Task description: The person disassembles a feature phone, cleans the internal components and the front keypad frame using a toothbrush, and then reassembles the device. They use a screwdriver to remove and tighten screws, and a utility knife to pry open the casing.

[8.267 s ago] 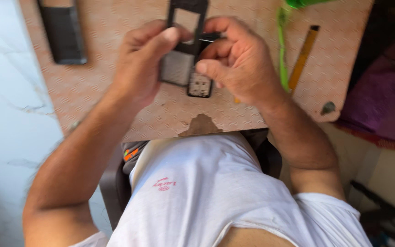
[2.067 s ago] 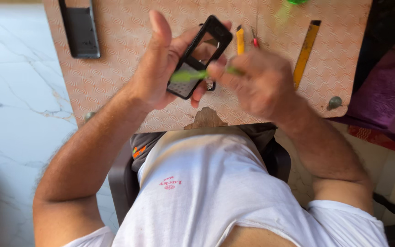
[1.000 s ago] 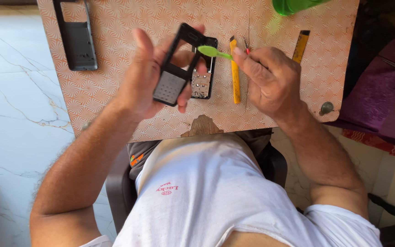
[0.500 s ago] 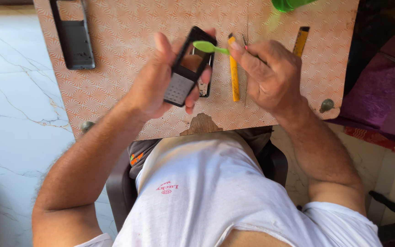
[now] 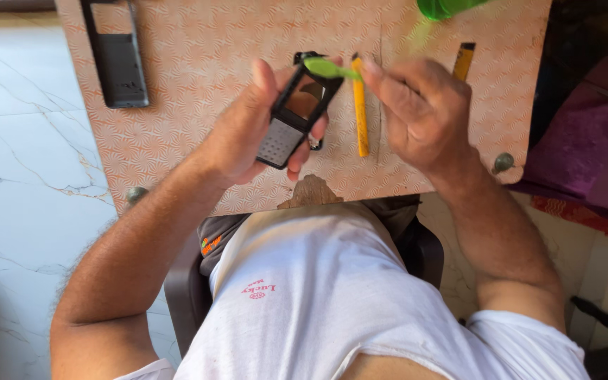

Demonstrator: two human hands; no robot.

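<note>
Black plastic forms the phone front housing (image 5: 293, 116), which the left hand (image 5: 248, 134) grips above the counter (image 5: 198, 63), thumb on its upper edge and fingers wrapped behind, the keypad grid pointing down toward the person. Its screen window is an open frame. The right hand (image 5: 423, 112) pinches a thin green pry tool (image 5: 328, 68) between thumb and forefinger, with the tool's tip touching the housing's top corner. Just behind the housing, a second dark phone part (image 5: 311, 141) lies partly hidden on the counter. Beside it rests a yellow-handled tool (image 5: 359, 112), lying lengthwise. Far left lies a black phone back cover (image 5: 115, 56); another yellow tool (image 5: 463, 60) sits beyond the right hand.
</note>
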